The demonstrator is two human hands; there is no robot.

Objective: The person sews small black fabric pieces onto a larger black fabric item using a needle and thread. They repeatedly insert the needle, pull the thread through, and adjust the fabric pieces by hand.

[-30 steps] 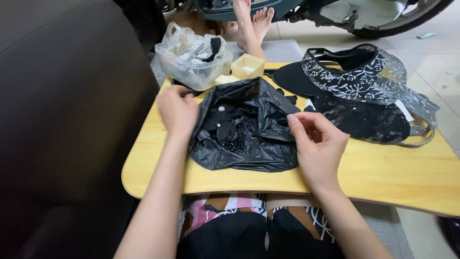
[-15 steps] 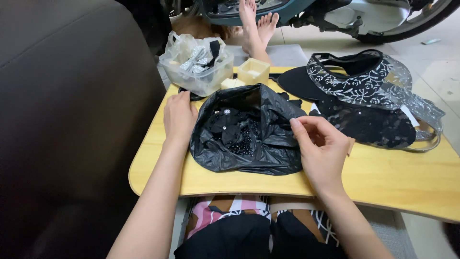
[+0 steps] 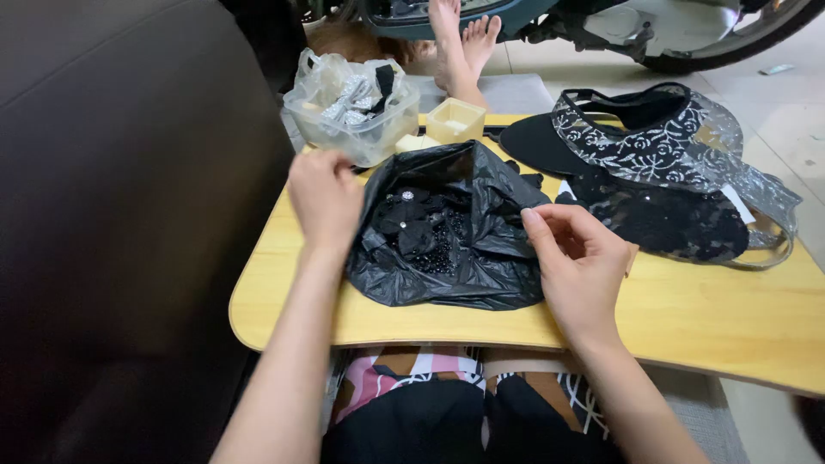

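An open black plastic bag (image 3: 464, 258) lies on the small wooden lap table (image 3: 713, 318). Inside it are black fabric flowers and beaded bits (image 3: 417, 225). My left hand (image 3: 325, 199) grips the bag's left rim, fingers curled. At the bag's right edge my right hand (image 3: 577, 258) pinches the rim with thumb and fingers bent. Both hands keep the bag's mouth spread.
A clear plastic tub (image 3: 352, 107) lined with a bag of silvery trims stands at the table's far left, a small cream box (image 3: 455, 120) beside it. Black lace sun visors (image 3: 653, 163) lie to the right. Another person's bare feet (image 3: 460, 39) and a scooter are beyond. Dark sofa at left.
My left hand slid a little along the bag's left rim and my right hand shifted at the right edge, opening the bag wider. The view moved slightly.
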